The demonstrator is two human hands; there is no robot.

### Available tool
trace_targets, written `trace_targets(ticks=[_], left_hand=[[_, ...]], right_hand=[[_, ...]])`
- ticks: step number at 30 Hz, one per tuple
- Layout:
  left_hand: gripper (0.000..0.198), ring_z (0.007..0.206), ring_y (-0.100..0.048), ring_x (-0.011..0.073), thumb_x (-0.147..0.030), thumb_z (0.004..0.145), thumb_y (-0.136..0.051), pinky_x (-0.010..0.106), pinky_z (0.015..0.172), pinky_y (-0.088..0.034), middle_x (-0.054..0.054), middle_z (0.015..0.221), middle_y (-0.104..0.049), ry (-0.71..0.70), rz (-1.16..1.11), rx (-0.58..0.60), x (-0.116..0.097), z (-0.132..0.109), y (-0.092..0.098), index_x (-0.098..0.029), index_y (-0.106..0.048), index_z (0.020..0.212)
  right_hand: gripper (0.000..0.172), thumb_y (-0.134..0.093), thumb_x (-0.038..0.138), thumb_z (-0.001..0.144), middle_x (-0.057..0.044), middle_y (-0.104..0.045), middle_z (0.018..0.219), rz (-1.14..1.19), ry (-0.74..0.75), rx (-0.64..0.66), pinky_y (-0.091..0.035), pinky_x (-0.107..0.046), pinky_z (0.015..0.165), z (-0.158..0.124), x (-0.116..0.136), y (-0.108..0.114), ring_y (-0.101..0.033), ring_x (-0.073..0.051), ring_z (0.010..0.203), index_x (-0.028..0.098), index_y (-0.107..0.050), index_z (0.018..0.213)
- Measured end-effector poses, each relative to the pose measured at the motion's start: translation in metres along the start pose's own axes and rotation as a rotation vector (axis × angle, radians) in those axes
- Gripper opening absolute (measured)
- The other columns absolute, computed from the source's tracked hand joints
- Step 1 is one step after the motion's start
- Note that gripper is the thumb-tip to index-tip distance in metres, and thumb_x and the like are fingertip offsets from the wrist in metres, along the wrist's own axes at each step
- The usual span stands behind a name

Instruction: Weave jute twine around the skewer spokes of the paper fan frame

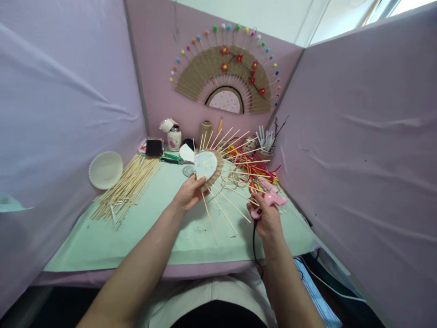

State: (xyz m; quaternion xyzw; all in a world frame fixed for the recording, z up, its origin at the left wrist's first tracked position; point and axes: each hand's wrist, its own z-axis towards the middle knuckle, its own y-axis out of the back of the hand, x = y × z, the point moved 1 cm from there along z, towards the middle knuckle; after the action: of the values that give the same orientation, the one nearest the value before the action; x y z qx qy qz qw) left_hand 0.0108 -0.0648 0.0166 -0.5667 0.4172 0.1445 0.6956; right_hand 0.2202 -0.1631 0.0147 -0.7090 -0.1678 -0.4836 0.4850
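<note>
My left hand (pixel 191 193) grips the lower edge of a half-round fan base (pixel 206 165), thumb on its pale printed face. A brown cord-like band (pixel 218 169) borders the curved side, and several thin wooden sticks (pixel 225 198) fan outward from it to the top, right and bottom. In my right hand (pixel 268 218) is a pink hot glue gun (pixel 273 199), its body pointing right and its black cord (pixel 254 241) hanging down. Some stick tips reach close to the right hand; whether they touch it I cannot tell.
A heap of loose sticks (pixel 128 187) and a white scalloped dish (pixel 105 170) lie left. Green-handled pliers (pixel 172 158), a jar (pixel 174 138) and a twine spool (pixel 205 127) stand behind. Colourful pipe cleaners (pixel 244 159) lie right; a finished fan (pixel 201 68) hangs on the back wall.
</note>
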Motion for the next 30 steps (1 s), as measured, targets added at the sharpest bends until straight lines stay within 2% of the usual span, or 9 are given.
trace_targets(ticks=[3, 8, 13, 18, 24, 30], left_hand=[[0.04, 0.068, -0.063, 0.0121, -0.024, 0.067, -0.083, 0.024, 0.061, -0.05, 0.001, 0.089, -0.071, 0.029, 0.008, 0.009, 0.002, -0.001, -0.004, -0.02, -0.062, 0.101], [0.041, 0.066, -0.063, 0.0121, -0.025, 0.067, -0.083, 0.025, 0.061, -0.049, 0.001, 0.088, -0.07, 0.045, 0.029, 0.005, 0.006, -0.003, -0.006, -0.02, -0.061, 0.102], [0.04, 0.067, -0.062, 0.0126, -0.023, 0.066, -0.084, 0.026, 0.062, -0.049, 0.002, 0.088, -0.071, 0.049, -0.004, 0.003, 0.008, -0.003, -0.007, -0.02, -0.063, 0.1], [0.041, 0.07, -0.063, 0.0124, -0.021, 0.065, -0.085, 0.024, 0.063, -0.05, 0.002, 0.091, -0.071, 0.047, -0.041, 0.0, 0.007, -0.003, -0.01, -0.019, -0.064, 0.101], [0.04, 0.071, -0.063, 0.0127, -0.022, 0.068, -0.083, 0.025, 0.066, -0.05, 0.003, 0.092, -0.072, 0.044, -0.043, 0.01, 0.011, -0.002, -0.009, -0.019, -0.063, 0.102], [0.042, 0.071, -0.064, 0.0125, -0.023, 0.068, -0.083, 0.024, 0.066, -0.049, 0.004, 0.095, -0.072, 0.046, -0.038, 0.033, 0.014, -0.001, -0.008, -0.018, -0.063, 0.104]], right_hand=[[0.045, -0.092, 0.03, 0.047, 0.0, -0.068, 0.079, 0.029, 0.011, 0.001, -0.055, -0.026, 0.061, -0.002, 0.003, -0.016, -0.065, -0.014, 0.07, 0.019, -0.061, 0.078], [0.043, -0.092, 0.03, 0.048, 0.0, -0.069, 0.08, 0.045, 0.045, 0.038, -0.057, -0.027, 0.065, -0.003, 0.004, -0.034, -0.068, -0.015, 0.072, 0.02, -0.059, 0.075], [0.042, -0.091, 0.028, 0.048, 0.003, -0.067, 0.074, 0.06, 0.018, 0.027, -0.056, -0.026, 0.063, -0.01, -0.004, -0.038, -0.065, -0.012, 0.066, 0.02, -0.061, 0.077], [0.042, -0.091, 0.025, 0.047, 0.004, -0.066, 0.077, 0.08, -0.04, 0.019, -0.056, -0.025, 0.066, -0.021, -0.016, -0.039, -0.065, -0.012, 0.07, 0.021, -0.059, 0.075], [0.036, -0.089, 0.026, 0.052, 0.004, -0.066, 0.074, 0.06, -0.085, 0.097, -0.055, -0.027, 0.068, -0.032, -0.022, -0.047, -0.063, -0.011, 0.066, 0.019, -0.063, 0.076], [0.035, -0.09, 0.025, 0.053, 0.006, -0.065, 0.073, 0.087, -0.084, 0.105, -0.055, -0.027, 0.069, -0.036, -0.022, -0.052, -0.059, -0.009, 0.063, 0.02, -0.063, 0.076]])
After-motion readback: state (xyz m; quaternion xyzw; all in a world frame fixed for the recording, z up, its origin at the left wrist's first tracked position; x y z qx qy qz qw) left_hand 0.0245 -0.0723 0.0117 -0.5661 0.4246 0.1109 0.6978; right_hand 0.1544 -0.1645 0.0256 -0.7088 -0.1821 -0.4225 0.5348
